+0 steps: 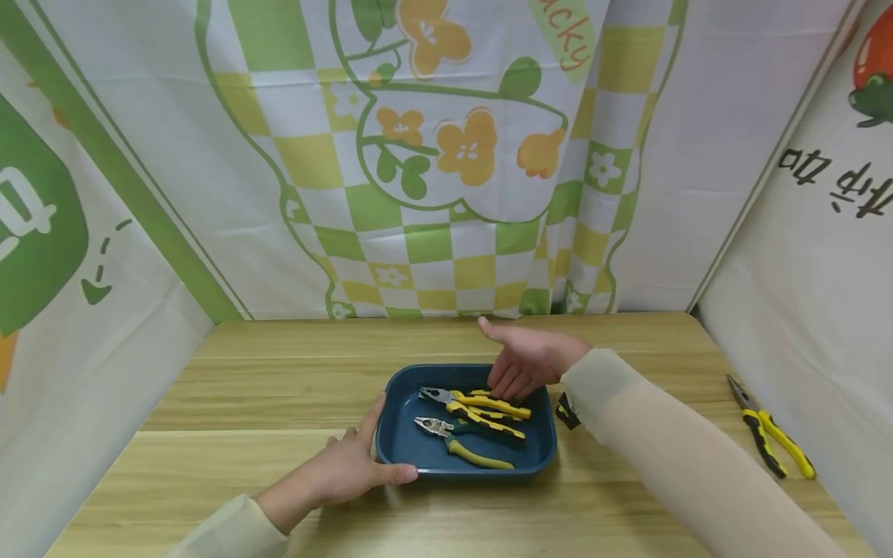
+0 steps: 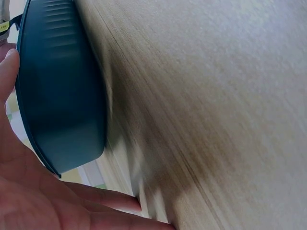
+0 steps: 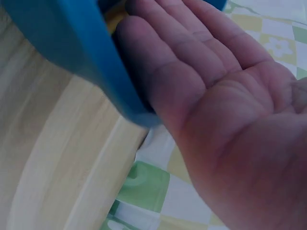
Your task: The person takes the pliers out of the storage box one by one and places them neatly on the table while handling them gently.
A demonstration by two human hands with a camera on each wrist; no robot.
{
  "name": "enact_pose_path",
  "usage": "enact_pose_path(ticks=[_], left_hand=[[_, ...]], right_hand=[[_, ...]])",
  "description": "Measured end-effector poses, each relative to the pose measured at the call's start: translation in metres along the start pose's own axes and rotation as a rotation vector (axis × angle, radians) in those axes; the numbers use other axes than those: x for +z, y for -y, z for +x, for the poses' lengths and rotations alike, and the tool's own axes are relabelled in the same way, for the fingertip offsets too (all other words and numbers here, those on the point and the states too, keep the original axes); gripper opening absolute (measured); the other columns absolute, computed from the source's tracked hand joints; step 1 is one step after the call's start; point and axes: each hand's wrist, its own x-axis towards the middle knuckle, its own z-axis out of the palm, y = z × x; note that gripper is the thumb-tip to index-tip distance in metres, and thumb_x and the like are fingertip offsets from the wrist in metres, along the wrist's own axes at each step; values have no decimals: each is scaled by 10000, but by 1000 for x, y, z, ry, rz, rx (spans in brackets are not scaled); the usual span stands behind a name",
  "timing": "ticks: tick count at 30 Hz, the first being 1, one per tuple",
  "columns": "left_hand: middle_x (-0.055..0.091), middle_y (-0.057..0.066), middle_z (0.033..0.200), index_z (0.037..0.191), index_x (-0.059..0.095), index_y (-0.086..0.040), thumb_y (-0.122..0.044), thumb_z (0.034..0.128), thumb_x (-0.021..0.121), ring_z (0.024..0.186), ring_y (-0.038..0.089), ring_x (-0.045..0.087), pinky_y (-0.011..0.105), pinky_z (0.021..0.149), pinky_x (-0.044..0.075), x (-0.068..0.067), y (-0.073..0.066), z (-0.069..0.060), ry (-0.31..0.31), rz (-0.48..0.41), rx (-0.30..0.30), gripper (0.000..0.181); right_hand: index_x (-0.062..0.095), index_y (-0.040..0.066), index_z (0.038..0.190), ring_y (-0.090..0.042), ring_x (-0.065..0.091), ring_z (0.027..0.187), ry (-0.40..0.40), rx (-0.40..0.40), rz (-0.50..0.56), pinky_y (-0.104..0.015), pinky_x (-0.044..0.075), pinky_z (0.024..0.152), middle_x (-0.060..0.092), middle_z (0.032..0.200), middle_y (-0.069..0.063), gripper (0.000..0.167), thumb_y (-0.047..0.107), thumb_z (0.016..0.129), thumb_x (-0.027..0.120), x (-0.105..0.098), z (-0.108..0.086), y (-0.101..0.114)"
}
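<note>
A dark blue rectangular tray [image 1: 408, 457] stands on the wooden table. In it lie yellow-and-black pliers [image 1: 481, 407] and, nearer the front, pliers with green-and-yellow handles [image 1: 474, 456]. More yellow-and-black handle parts show among them, partly covered. My left hand [image 1: 349, 465] rests against the tray's front left corner, thumb along the front rim and index finger along the left side; in the left wrist view other fingers stretch down to the table. My right hand [image 1: 526, 360] reaches over the back right rim, its fingers lowered inside near the handles. Their tips are partly hidden; no held thing shows.
Needle-nose pliers [image 1: 763, 430] with yellow-and-black handles lie on the table [image 1: 265, 387] at the right. A small black-and-yellow thing [image 1: 567, 411] sits beside the tray, partly behind the right sleeve. A patterned curtain [image 1: 432, 232] hangs along the back edge.
</note>
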Motion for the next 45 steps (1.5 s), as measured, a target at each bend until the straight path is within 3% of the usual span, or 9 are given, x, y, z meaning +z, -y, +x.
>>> enact_pose_path(ticks=[5,12,19,24,33,41,45], left_hand=[[373,439,1407,1615,-26,-166,-669,737,768,1295,701,195,756,1028,163,0,0,0,-8,8,7,1286],[370,455,1395,1615,-22,-168,-663,735,773,1279,718,194,762,1022,166,1,-1,0,-13,7,14,1285],[360,458,1399,1615,-26,-173,-669,732,772,1284,716,186,759,1024,165,1,-2,2,-12,6,14,1290],[348,466,1401,1615,-22,-169,-670,733,770,1276,724,183,764,1017,171,0,-2,1,-12,8,15,1287],[372,468,1380,1614,-19,-153,-670,728,773,1283,714,195,745,1043,146,-1,-2,-1,-19,6,21,1296],[388,459,1376,1615,-9,-152,-681,722,771,1275,710,223,748,1031,178,0,0,0,-20,14,21,1298],[381,457,1384,1615,-13,-160,-681,726,768,1276,713,214,760,1013,193,0,-1,-1,-13,10,15,1294]], right_hand=[[604,-103,1274,-360,605,1146,22,11,-16,-514,393,1046,647,1195,-215,1104,869,854,291,6,4,-2],[630,-83,1245,-345,609,1112,-8,51,-43,-501,447,992,643,1177,-205,972,794,896,396,12,12,-3],[619,-91,1253,-366,596,1122,-9,106,-27,-500,457,979,628,1182,-224,800,643,974,465,12,18,-2],[604,-87,1283,-372,591,1142,20,130,-50,-485,477,960,612,1236,-237,574,415,1006,581,11,22,0],[628,-39,1280,-356,602,1138,11,170,-183,-433,517,916,603,1291,-214,402,152,936,708,18,33,7],[687,7,1196,-227,655,927,-39,141,-378,-354,555,811,667,1017,-99,285,109,930,697,25,35,9],[687,21,1225,-202,665,908,-53,134,-419,-338,557,799,673,1005,-77,311,77,919,704,29,34,8]])
